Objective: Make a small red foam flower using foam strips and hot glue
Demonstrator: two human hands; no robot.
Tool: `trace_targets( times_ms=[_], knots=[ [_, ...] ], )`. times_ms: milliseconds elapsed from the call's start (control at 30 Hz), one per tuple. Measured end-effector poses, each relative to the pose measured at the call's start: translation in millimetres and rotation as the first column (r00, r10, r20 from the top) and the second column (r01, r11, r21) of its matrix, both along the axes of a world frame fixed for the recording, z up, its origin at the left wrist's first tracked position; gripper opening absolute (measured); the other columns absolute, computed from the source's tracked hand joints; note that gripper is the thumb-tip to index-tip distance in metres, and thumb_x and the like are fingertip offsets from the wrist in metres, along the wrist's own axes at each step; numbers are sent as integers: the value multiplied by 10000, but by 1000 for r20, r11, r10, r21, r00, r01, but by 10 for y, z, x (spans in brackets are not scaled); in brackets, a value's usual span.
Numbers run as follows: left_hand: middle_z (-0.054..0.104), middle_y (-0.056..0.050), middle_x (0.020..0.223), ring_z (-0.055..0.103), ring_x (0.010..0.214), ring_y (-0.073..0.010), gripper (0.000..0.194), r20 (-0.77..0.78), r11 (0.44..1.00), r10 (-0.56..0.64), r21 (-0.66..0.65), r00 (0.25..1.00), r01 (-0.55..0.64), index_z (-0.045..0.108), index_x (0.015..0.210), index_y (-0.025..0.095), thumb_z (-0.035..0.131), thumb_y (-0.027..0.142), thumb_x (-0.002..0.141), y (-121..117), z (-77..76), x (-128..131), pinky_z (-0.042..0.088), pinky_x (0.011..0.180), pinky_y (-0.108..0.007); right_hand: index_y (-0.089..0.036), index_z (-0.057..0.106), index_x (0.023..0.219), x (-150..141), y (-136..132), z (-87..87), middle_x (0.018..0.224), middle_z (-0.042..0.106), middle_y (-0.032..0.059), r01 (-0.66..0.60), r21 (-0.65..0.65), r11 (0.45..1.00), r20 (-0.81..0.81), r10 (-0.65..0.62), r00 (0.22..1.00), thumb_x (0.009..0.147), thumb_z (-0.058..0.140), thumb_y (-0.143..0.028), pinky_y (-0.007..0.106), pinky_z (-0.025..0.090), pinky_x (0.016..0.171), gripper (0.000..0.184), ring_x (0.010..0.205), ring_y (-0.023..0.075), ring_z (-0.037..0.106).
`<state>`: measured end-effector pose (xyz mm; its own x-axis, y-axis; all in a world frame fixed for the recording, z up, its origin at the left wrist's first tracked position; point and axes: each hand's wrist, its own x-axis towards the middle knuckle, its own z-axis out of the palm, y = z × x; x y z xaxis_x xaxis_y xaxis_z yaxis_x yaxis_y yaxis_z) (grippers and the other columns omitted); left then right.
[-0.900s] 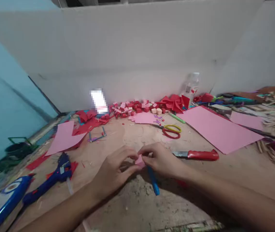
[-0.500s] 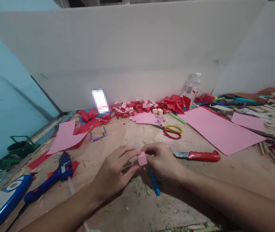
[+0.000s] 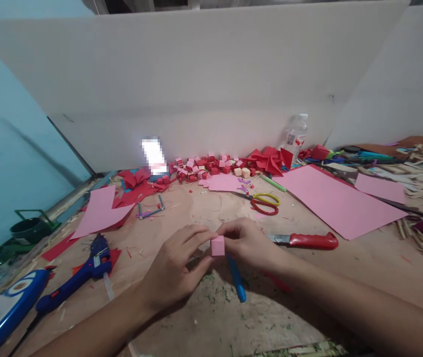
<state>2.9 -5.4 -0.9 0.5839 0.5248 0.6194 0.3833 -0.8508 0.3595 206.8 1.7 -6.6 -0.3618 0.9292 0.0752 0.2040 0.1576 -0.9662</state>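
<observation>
A small pink paper cube (image 3: 217, 246) is pinched between both hands above the middle of the worktop. My left hand (image 3: 177, 260) grips its left side, index finger at the upper edge and thumb low down. On the other side, the closed fingers of my right hand (image 3: 246, 243) press against the cube. A blue pen-like stick (image 3: 237, 280) lies below my right hand, its upper end hidden. Just right of that hand is a red-handled knife (image 3: 311, 241), its blade tip covered. Scissors (image 3: 265, 202) with yellow and red handles lie farther back.
Small red and pink cubes (image 3: 204, 166) are heaped against the white board. Pink sheets (image 3: 341, 201) lie right, with wood strips beyond. A blue glue gun (image 3: 96, 260) and a blue-and-white tool (image 3: 14, 310) are at left. A bottle (image 3: 296, 136) and a lit phone (image 3: 154, 154) stand behind.
The pink cube has turned slightly, so its front face looks squarer to me. Both hands keep their hold almost in place.
</observation>
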Motion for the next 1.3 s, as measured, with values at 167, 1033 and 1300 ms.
trace_targets(
  times_ms=[167,1033,1300],
  knots=[
    [705,-75,1108,675,1022,-186,254,-1,1000,-13,8,1000,13,653,1159,191,689,148,911,22,-46,-7,544,897,-289,-138,763,705,-44,-29,-7,605,614,8,35,2,999,4,-35,999,776,583,-159,235,378,521,195,554,119,494],
    [670,-63,974,660,757,-183,260,175,660,273,-749,946,-52,724,887,182,762,417,783,226,93,-2,560,584,-268,-161,727,715,-7,-5,50,707,736,67,193,113,975,103,-205,973,888,595,-258,288,452,623,238,650,177,627],
    [558,21,701,475,531,-97,383,448,589,624,-808,640,-10,694,935,158,678,517,801,495,140,-253,378,474,-208,-169,693,689,-82,-89,29,612,647,51,117,31,993,140,-120,983,855,578,-333,288,386,536,260,573,165,543]
  ],
)
